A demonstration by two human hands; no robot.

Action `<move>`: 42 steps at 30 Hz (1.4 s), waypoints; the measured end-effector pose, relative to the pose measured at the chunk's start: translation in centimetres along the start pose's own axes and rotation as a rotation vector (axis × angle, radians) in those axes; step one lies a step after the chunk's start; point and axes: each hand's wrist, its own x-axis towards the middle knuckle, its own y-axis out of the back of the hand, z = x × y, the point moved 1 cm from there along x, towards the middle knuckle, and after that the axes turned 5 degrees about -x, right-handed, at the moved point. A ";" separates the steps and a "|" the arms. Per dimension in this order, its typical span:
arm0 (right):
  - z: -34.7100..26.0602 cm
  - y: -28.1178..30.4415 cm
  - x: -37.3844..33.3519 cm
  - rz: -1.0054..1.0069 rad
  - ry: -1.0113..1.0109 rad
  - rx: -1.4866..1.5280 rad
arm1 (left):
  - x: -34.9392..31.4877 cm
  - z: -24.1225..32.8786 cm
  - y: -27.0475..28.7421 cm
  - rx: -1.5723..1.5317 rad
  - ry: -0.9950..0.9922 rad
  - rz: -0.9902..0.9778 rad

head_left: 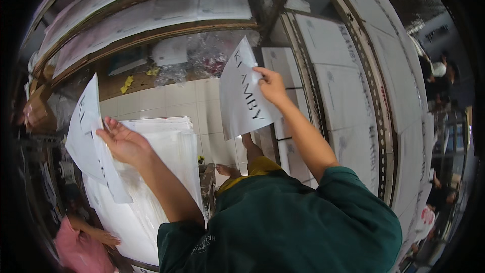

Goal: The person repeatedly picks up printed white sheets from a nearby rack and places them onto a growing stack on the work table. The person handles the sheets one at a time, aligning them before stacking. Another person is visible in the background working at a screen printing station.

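My right hand (pixel 271 86) is raised and pinches the edge of a white printed sheet (pixel 240 93), which hangs with dark lettering running down it. At the left, my left hand (pixel 126 142) has its thumb and fingers closed on the edge of another white sheet (pixel 86 126), which also bears dark lettering and bends downward. Whether that hand holds more than one sheet, I cannot tell. Below and beside my left forearm lies a broad stack of white sheets (pixel 177 144), partly under clear plastic.
White boxes (pixel 341 96) fill a metal rack along the right. Wooden shelves (pixel 166 33) with white packs and crumpled clear plastic (pixel 207 53) stand ahead. Yellow scraps (pixel 127 84) lie near the pale tiled floor (pixel 174 96). A person in pink (pixel 83 245) is at lower left, one hand near the stack.
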 end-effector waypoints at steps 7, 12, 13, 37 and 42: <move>12.1 20.2 -3.4 0.278 -0.042 -0.228 | -6.5 -10.1 -6.4 0.087 0.228 -0.083; 26.2 35.7 -5.7 0.730 -0.349 -0.760 | -11.2 -15.7 -5.4 0.029 0.481 -0.037; 28.8 37.7 -6.2 0.743 -0.302 -0.816 | -12.0 -16.4 -4.7 0.003 0.537 -0.064; 36.6 45.6 -4.8 0.672 -0.597 -1.371 | -17.3 -22.6 2.3 -0.166 1.370 0.217; 31.6 36.2 -2.2 0.921 -0.149 -1.083 | -18.6 -22.5 2.6 -0.036 1.373 0.170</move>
